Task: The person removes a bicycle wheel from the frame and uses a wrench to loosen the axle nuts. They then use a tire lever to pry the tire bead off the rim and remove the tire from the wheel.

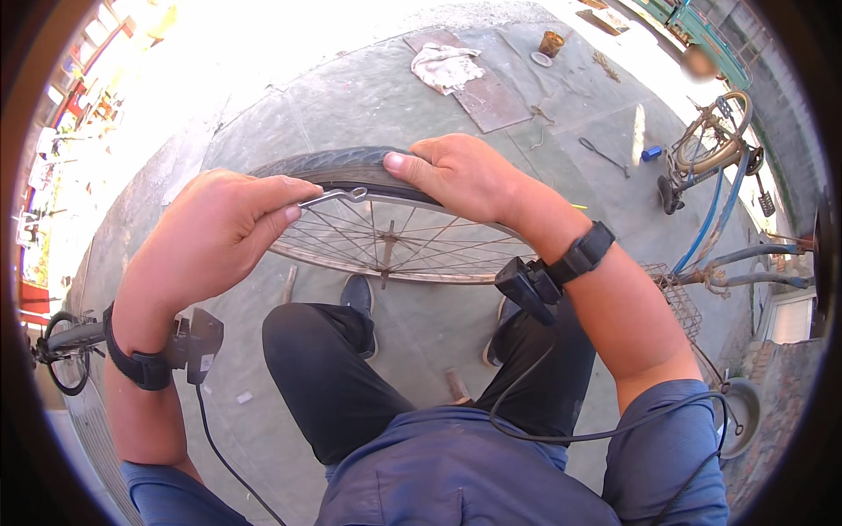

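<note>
"One lever (pixel 326 199) is in play, isn't it?"

"Yes. The left hand (pixel 206 232) pinches it between thumb and forefinger, nearly closed. The right hand (pixel 465 180) is curled over the tyre (pixel 342 165), thumb on the near side; its other fingertips are hidden."

"Where is the wheel?"

"In front of the person, beyond the knees (pixel 303 337) in the view. Whether it rests on the floor (pixel 333 105) can't be told."

"And the step?"

"Probably working the tyre's edge at the rim (pixel 438 280). Whether it is coming off or going on isn't clear."

"What would the next move call for?"

"Likely a firm right hand to steady the tyre, while the left turns the lever without letting it slip."

"How does the lever lie?"

"Its long axis runs mostly left to right, tipped slightly away from the person. The looped end points toward the right hand; the other end is lost in the left hand's grip."

"The wheel?"

"Tilted, its oval outline longest from side to side. The axle at the hub (pixel 387 250) points roughly toward the person."
</note>
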Tool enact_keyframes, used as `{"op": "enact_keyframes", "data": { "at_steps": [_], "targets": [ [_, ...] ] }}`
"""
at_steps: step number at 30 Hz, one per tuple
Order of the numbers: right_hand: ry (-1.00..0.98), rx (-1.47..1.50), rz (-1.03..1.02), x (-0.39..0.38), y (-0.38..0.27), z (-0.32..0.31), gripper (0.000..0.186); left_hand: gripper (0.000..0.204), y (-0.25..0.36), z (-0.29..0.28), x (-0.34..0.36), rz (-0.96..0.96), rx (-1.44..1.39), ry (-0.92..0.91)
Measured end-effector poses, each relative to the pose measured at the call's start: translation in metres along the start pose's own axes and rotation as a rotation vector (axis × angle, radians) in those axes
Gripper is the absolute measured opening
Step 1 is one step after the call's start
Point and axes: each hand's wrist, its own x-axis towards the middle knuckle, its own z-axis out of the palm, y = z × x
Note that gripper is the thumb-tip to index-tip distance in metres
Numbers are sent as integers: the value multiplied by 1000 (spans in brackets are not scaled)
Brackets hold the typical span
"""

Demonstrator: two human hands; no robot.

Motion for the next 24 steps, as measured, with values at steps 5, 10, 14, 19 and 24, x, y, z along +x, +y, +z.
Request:
{"op": "enact_keyframes", "data": {
  "at_steps": [5, 10, 14, 19, 24],
  "targets": [
    [2, -5, 1, 0, 0, 1, 72, 23, 14, -25, 36, -89, 148, -240],
    [-5, -31, -7, 0, -4, 0, 73, 25, 12, -47, 75, -71, 119, -429],
    [-24, -24, -14, 2, -12, 1, 73, 23, 24, -55, 98, -181, 203, -562],
    [3, 19, -10, 4, -6, 1, 72, 21, 26, -49, 98, -6, 322, -471],
    [-1, -14, 7, 8, -5, 0, 72, 18, 38, -33, 72, -17, 428, -312]
  ]
}}
